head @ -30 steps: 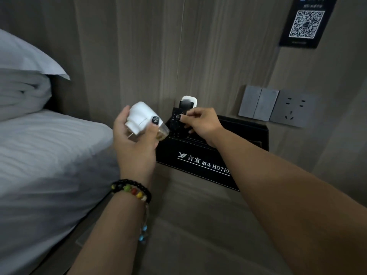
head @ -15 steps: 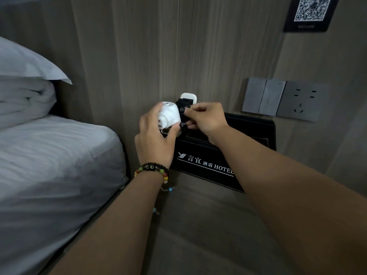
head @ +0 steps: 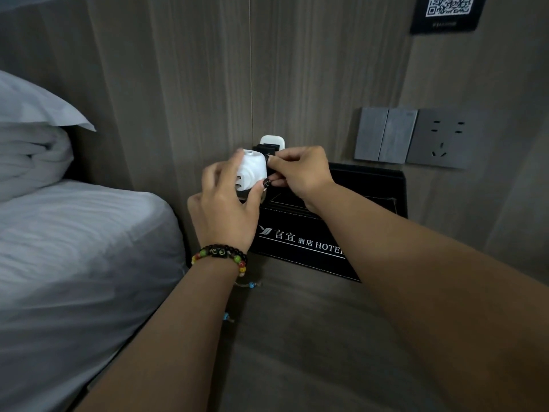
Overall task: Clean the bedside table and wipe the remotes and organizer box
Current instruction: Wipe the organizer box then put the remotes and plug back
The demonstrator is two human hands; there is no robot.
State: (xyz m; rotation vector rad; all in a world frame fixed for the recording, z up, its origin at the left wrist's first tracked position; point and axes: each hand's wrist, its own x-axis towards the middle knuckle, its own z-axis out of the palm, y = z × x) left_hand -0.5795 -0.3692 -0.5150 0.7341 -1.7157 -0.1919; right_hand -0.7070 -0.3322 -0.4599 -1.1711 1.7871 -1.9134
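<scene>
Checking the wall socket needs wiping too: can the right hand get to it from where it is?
Probably yes: the wall socket is bare, with nothing before it, just right of the right hand, though that hand now pinches the black remote.

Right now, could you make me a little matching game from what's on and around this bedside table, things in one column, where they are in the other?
Things:
1. white plug-in device
2. black remote
3. organizer box
4. wall socket

Places:
A. standing on the bedside table
B. held in the left hand
C. on the wall, right of the switches
D. pinched by the right hand

Pairs: 1-B, 2-D, 3-A, 4-C
</scene>
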